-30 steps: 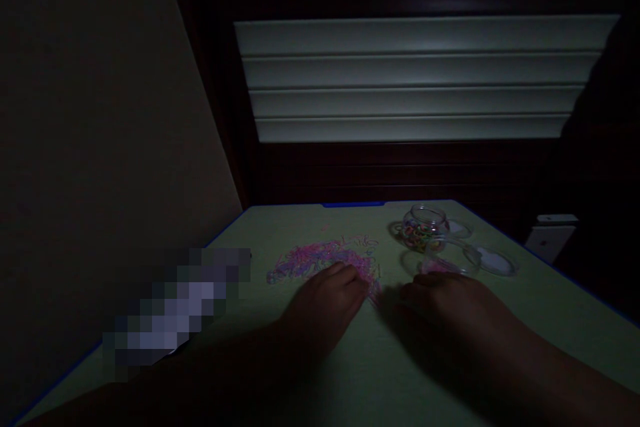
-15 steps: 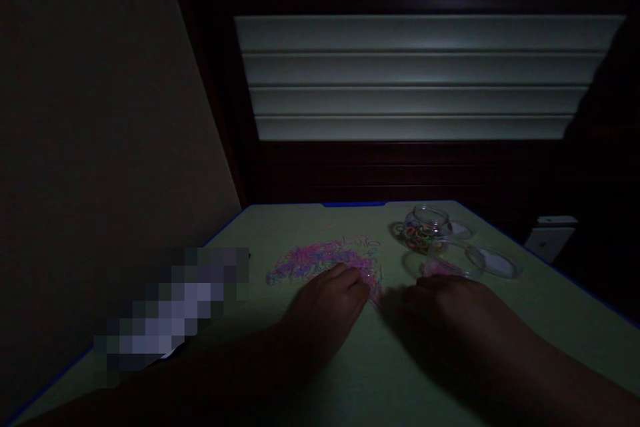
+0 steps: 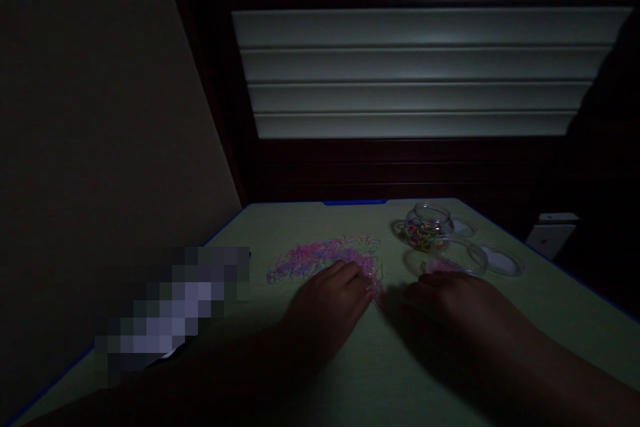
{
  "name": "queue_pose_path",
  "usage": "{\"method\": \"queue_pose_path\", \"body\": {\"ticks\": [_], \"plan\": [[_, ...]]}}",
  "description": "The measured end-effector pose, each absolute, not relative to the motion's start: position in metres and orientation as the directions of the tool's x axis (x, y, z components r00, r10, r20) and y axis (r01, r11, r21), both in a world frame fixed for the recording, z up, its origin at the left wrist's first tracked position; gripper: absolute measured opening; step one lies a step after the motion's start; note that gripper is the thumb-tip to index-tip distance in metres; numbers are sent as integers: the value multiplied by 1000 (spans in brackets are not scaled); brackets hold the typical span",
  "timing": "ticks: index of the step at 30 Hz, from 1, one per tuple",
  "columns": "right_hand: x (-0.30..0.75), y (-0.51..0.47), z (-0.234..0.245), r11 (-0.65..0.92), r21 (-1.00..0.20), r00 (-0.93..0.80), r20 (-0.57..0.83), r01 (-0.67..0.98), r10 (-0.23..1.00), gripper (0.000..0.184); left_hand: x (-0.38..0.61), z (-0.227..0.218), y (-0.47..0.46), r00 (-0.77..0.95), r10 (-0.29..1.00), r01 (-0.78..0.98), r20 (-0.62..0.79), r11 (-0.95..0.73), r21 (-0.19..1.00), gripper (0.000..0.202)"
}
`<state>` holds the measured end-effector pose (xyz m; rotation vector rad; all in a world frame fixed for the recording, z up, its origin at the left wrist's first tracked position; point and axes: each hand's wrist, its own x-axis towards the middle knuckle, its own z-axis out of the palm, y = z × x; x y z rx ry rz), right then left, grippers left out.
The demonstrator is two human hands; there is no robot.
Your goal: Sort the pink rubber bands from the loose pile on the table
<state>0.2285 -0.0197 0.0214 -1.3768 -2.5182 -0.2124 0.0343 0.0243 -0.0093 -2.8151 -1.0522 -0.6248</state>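
A loose pile of small pink, purple and bluish rubber bands (image 3: 320, 257) lies spread on the pale green table. My left hand (image 3: 336, 290) rests at its near right edge, fingers curled down among the bands; its fingertips are hidden. To the right, my right hand (image 3: 450, 297) is closed just in front of a clear open jar (image 3: 463, 252) with some pink bands inside. Whether that hand touches the jar, or what its fingers pinch, is too dark to see.
Behind stands a clear round jar (image 3: 429, 230) of coloured bands. Two round lids (image 3: 501, 261) lie to the right of the jars. A blurred-out object (image 3: 175, 310) lies at the left. The table has a blue edge (image 3: 355, 202) near a dark slatted panel.
The view has shifted very slightly. Both hands keep nearly the same places and closed shapes, and the pile and jars look the same.
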Motion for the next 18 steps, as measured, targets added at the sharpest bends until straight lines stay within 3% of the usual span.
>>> {"method": "queue_pose_path", "body": {"ticks": [13, 18], "plan": [[228, -21, 23, 535, 4, -516, 267, 845, 814, 20, 34, -10, 26, 684, 601, 626, 412, -775, 91, 10], [226, -21, 26, 521, -28, -495, 271, 853, 826, 22, 35, -9, 23, 610, 658, 685, 441, -718, 122, 11]]}}
